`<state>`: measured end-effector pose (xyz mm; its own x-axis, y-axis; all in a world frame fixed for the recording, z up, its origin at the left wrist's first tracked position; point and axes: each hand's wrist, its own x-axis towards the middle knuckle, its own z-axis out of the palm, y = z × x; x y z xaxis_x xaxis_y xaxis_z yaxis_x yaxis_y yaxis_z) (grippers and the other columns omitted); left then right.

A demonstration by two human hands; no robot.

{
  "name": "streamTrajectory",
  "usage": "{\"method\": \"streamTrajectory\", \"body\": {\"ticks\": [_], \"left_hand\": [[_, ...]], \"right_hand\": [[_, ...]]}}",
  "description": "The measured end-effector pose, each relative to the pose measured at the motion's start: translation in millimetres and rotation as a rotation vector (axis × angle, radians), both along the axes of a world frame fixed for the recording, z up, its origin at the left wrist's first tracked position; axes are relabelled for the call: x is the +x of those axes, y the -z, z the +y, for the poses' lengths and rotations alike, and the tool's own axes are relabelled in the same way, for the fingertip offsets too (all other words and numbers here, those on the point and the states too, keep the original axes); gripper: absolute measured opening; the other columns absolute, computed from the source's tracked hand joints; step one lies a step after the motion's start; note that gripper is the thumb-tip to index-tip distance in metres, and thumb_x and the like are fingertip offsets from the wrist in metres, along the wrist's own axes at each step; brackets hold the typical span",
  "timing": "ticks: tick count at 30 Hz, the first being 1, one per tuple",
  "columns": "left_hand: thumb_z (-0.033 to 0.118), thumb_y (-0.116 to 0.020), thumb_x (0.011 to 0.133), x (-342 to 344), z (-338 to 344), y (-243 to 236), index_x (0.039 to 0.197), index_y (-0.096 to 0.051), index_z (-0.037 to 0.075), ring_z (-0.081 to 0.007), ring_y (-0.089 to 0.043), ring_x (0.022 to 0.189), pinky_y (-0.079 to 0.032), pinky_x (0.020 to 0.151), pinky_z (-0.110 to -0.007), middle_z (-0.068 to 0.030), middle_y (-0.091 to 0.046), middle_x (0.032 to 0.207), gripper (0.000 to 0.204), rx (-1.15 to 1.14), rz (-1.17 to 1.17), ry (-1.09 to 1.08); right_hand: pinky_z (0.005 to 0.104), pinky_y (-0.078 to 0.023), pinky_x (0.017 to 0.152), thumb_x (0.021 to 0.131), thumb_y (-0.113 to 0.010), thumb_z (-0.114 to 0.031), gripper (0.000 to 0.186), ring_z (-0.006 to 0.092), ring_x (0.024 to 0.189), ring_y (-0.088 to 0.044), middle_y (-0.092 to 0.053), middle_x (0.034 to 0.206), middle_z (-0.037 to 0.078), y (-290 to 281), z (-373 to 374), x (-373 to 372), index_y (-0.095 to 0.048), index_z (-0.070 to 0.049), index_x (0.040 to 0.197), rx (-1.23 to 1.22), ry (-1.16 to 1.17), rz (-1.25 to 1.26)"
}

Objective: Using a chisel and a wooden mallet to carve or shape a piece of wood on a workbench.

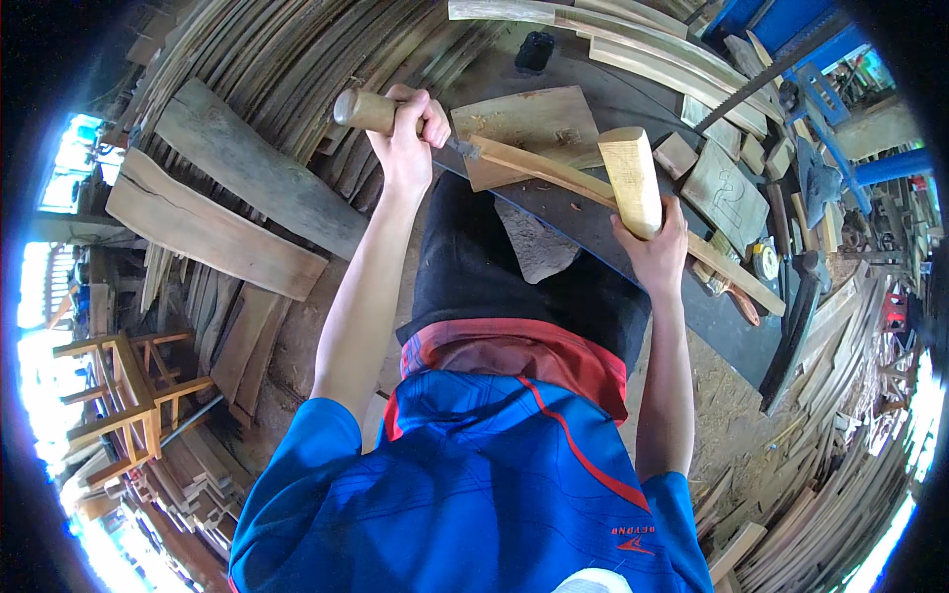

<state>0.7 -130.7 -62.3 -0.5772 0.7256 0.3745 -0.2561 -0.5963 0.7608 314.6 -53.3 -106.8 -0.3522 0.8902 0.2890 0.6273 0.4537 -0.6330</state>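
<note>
My left hand (407,133) is closed round the thick wooden handle of a chisel (364,111). The chisel's short dark blade points right and meets the far-left end of a long narrow wooden strip (554,172). In my right hand (660,247) is a pale, chunky wooden mallet (633,176), tilted up over the strip. The mallet's grip is hidden by my fingers, and I cannot tell if that hand also touches the strip. Under the strip's left part lies a flat board (534,124) with wood shavings on it.
The dark bench top (727,326) carries a tape measure (764,259), a paintbrush (741,304), a hammer (813,267), a handsaw (761,79) and several wood offcuts. Long planks (257,163) are stacked at left. A wooden stool frame (129,395) stands at lower left.
</note>
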Motion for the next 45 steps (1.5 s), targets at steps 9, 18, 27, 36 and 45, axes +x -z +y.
{"method": "streamTrajectory", "body": {"ticks": [9, 18, 27, 36, 45], "left_hand": [[0.010, -0.057, 0.090, -2, 5, -3, 0.072, -0.041, 0.007, -0.0108, -0.037, 0.044, -0.029, 0.042, -0.026, -0.0021, -0.038, 0.053, 0.024, -0.015, -0.067, -0.046], [0.010, -0.057, 0.089, -1, 8, 1, 0.073, -0.041, 0.007, -0.0100, -0.035, 0.043, -0.027, 0.041, -0.026, -0.0014, -0.038, 0.054, 0.023, -0.008, -0.102, -0.044], [0.004, -0.057, 0.090, 8, 8, -4, 0.075, -0.040, 0.009, -0.0089, -0.037, 0.044, -0.028, 0.041, -0.025, 0.0002, -0.039, 0.055, 0.023, -0.015, -0.055, -0.065], [0.000, -0.056, 0.092, 20, 5, -6, 0.075, -0.042, 0.007, -0.0079, -0.040, 0.046, -0.031, 0.042, -0.024, -0.0008, -0.043, 0.057, 0.023, -0.058, 0.039, -0.132], [0.006, -0.062, 0.092, 31, 15, -19, 0.079, -0.050, 0.004, -0.0054, -0.045, 0.048, -0.034, 0.043, -0.023, 0.0018, -0.049, 0.058, 0.017, -0.189, 0.159, -0.201]], "right_hand": [[0.0472, -0.044, 0.087, 0.068, -0.082, -0.028, 0.056, 0.0388, 0.099, -0.054, -0.059, 0.101, 0.019, 1, -1, 0, -0.053, -0.001, 0.107, -0.009, -0.004, 0.004], [0.0466, -0.044, 0.087, 0.068, -0.082, -0.027, 0.056, 0.0384, 0.099, -0.054, -0.058, 0.100, 0.019, 3, -2, -1, -0.053, -0.002, 0.107, 0.014, -0.004, 0.012], [0.0475, -0.043, 0.087, 0.068, -0.082, -0.026, 0.055, 0.0385, 0.099, -0.053, -0.058, 0.101, 0.019, 0, 0, 0, -0.053, -0.002, 0.108, 0.020, -0.010, 0.019], [0.0470, -0.043, 0.087, 0.068, -0.082, -0.026, 0.055, 0.0382, 0.098, -0.053, -0.057, 0.100, 0.018, 1, -3, 0, -0.053, -0.002, 0.108, 0.019, 0.003, 0.032], [0.0471, -0.043, 0.086, 0.068, -0.082, -0.027, 0.056, 0.0387, 0.097, -0.053, -0.057, 0.099, 0.019, 4, -1, 2, -0.053, -0.001, 0.107, 0.039, -0.014, 0.022]]}}
